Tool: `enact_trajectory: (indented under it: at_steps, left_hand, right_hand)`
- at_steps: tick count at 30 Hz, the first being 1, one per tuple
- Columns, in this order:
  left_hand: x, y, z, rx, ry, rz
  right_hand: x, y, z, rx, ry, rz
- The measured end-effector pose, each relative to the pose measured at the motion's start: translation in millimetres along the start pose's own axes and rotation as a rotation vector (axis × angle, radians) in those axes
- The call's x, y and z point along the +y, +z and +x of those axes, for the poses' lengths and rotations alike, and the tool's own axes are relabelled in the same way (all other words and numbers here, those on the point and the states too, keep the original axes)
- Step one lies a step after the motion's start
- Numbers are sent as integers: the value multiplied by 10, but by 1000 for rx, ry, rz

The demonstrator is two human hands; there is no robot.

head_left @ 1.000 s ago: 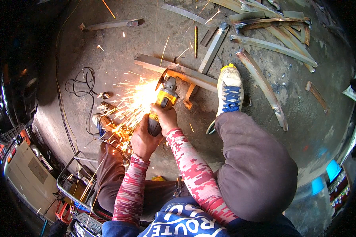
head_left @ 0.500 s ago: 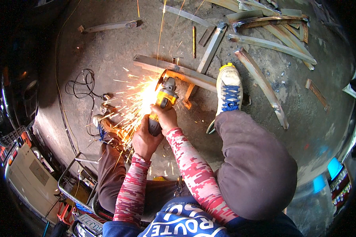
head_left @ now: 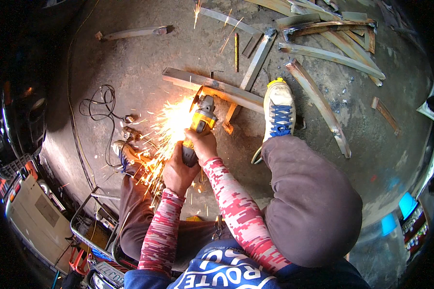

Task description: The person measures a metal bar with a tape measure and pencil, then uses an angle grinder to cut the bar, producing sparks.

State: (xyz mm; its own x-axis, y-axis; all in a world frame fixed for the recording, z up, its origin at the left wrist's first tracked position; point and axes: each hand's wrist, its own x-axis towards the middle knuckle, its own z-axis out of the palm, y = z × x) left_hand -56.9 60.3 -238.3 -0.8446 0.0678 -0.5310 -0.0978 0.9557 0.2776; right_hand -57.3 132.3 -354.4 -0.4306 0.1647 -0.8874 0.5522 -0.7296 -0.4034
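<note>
Left hand (head_left: 178,172) and right hand (head_left: 204,145) clamp the angle grinder (head_left: 203,116), its disc (head_left: 196,99) at the metal bar (head_left: 218,85), twelve o'clock; the spark spray (head_left: 176,118), toward eight, has narrowed slightly, suggesting grinding continues.

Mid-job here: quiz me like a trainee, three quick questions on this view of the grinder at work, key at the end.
1. True or false: the left hand and the right hand both grip the grinder.

2. Which hand is nearer the disc?
A. Left
B. Right

3. Fill in: the shoe by the right end of the bar has ____ laces.

Key: 1. True; 2. B; 3. blue.
</note>
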Motion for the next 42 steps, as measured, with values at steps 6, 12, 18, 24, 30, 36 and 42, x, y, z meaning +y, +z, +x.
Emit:
enact_trajectory:
  at_steps: [6, 12, 18, 24, 30, 36, 42]
  left_hand:
    - [-41, 37, 10, -18, -4, 1]
    - [-57, 65, -34, 19, 32, 28]
    - [-13, 71, -60, 13, -7, 3]
    - [-11, 77, -52, 8, -12, 1]
    - [16, 56, -31, 36, 12, -13]
    - [12, 47, -36, -19, -54, -22]
    - [-29, 91, -26, 101, 76, -13]
  right_hand:
    - [9, -12, 4, -19, 50, 1]
    - [3, -69, -26, -63, 114, -7]
    - [57, -75, -20, -58, 98, 34]
    - [40, -84, -23, -65, 90, 22]
    - [-3, -56, -14, -62, 55, -19]
    - [27, -53, -11, -46, 38, -17]
    - [63, -51, -4, -20, 26, 42]
